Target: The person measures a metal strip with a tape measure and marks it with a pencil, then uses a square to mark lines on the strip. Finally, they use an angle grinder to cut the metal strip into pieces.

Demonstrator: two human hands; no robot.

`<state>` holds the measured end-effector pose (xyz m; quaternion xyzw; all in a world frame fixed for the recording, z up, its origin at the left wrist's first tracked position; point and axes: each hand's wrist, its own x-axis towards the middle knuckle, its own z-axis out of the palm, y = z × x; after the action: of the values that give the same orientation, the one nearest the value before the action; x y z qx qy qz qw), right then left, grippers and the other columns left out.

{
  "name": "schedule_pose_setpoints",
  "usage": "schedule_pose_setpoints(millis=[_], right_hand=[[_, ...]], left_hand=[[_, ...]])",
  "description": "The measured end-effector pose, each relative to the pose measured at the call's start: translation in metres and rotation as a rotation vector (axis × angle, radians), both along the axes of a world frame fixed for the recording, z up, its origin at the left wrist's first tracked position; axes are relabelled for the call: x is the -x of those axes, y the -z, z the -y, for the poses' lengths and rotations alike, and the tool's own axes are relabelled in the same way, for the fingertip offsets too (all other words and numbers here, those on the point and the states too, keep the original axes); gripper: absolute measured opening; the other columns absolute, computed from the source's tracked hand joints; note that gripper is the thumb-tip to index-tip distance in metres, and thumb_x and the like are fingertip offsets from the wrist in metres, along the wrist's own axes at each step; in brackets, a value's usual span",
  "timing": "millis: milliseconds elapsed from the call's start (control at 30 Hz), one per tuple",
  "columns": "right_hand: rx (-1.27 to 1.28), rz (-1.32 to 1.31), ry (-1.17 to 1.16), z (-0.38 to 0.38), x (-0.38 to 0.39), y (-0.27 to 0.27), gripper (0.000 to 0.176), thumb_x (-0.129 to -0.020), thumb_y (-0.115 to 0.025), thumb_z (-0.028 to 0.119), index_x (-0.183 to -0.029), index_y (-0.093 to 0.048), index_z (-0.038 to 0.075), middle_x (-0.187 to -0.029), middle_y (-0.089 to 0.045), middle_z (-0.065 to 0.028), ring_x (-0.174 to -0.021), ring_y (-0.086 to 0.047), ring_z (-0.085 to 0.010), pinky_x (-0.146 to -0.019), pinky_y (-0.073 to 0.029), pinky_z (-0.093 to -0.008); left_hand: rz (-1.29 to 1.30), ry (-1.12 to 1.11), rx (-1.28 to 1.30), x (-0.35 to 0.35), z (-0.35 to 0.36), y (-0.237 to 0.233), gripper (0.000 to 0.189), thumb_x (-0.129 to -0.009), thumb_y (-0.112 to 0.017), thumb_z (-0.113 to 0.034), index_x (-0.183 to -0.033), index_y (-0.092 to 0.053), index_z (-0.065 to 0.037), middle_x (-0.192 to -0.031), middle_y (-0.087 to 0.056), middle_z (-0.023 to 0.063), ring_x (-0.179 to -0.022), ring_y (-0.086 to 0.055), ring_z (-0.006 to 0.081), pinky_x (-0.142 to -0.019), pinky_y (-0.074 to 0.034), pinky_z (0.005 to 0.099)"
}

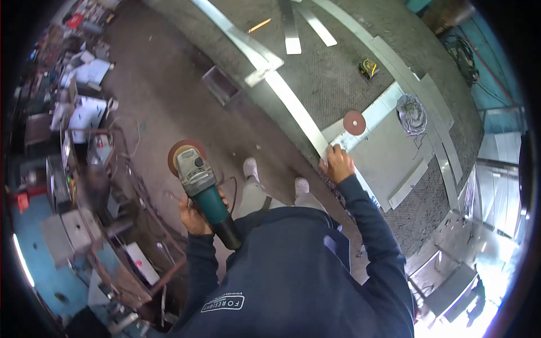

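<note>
My left hand (193,216) is wrapped round the green body of an angle grinder (213,203), held in front of my left side. The grinder's reddish-brown disc (179,156) points away from me. My right hand (339,163) rests at the workbench edge, its fingers closed on the near end of a long metal strip (296,110). Just beyond that hand, a loose reddish-brown disc (354,123) lies on a pale strip. A flat grey sheet (393,155) is to its right.
On the workbench lie a tape measure (368,68), a yellow pencil (259,25), a plastic-wrapped bundle (412,114) and several metal strips (315,25). An open metal box (221,85) stands on the floor. Cluttered shelves and scrap line the left side.
</note>
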<state>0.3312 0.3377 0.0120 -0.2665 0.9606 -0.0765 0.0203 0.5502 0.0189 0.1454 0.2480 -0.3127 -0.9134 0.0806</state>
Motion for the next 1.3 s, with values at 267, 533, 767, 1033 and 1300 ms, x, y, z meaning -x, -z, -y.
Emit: schedule_pose_setpoints(millis=[267, 533, 767, 1033, 1300], right_hand=[[0.518, 0.517, -0.137, -0.035, 0.054, -0.013, 0.021, -0.087, -0.065, 0.018, -0.093, -0.068, -0.002, -0.076, -0.067, -0.0174, -0.065, -0.069, -0.0284, -0.058, -0.054, -0.0385], [0.826, 1.121, 0.054, 0.023, 0.013, -0.056, 0.029, -0.097, -0.057, 0.026, -0.106, -0.063, -0.001, -0.078, -0.056, 0.0008, -0.067, -0.053, -0.0084, -0.059, -0.050, -0.0258], [0.865, 1.274, 0.082, 0.020, 0.028, -0.073, 0.048, -0.100, -0.051, 0.027, -0.127, -0.050, -0.013, -0.115, -0.062, -0.0156, -0.100, -0.061, -0.0210, -0.091, -0.048, -0.0288], [0.753, 1.061, -0.015, -0.054, 0.109, -0.148, 0.039, -0.100, -0.052, 0.038, -0.109, -0.063, 0.002, -0.075, -0.058, 0.0009, -0.051, -0.048, -0.0043, -0.042, -0.037, -0.0183], [0.743, 1.391, -0.079, -0.063, 0.039, -0.134, 0.043, -0.102, -0.047, 0.028, -0.128, -0.053, -0.005, -0.120, -0.063, -0.0183, -0.103, -0.064, -0.0211, -0.086, -0.053, -0.0282]], left_hand=[[0.073, -0.174, 0.034, -0.081, -0.091, -0.005, 0.072, -0.090, -0.041, -0.060, -0.127, -0.048, 0.002, -0.101, -0.061, 0.0216, -0.084, -0.064, 0.0311, -0.070, -0.055, 0.0395], [0.049, -0.207, 0.096, -0.151, -0.145, 0.000, 0.082, -0.090, -0.043, -0.065, -0.133, -0.044, 0.005, -0.111, -0.061, 0.0255, -0.092, -0.066, 0.0337, -0.079, -0.056, 0.0427], [-0.041, -0.188, -0.003, -0.202, -0.195, 0.003, 0.093, -0.086, -0.047, -0.071, -0.135, -0.041, 0.008, -0.115, -0.060, 0.0251, -0.098, -0.065, 0.0338, -0.084, -0.055, 0.0443], [0.020, -0.236, 0.057, -0.242, -0.229, 0.002, 0.091, -0.086, -0.048, -0.071, -0.132, -0.044, 0.008, -0.114, -0.061, 0.0253, -0.100, -0.065, 0.0336, -0.089, -0.054, 0.0444], [-0.026, -0.207, 0.025, -0.242, -0.232, 0.006, 0.085, -0.090, -0.043, -0.067, -0.132, -0.045, 0.006, -0.109, -0.063, 0.0248, -0.094, -0.067, 0.0352, -0.083, -0.056, 0.0440]])
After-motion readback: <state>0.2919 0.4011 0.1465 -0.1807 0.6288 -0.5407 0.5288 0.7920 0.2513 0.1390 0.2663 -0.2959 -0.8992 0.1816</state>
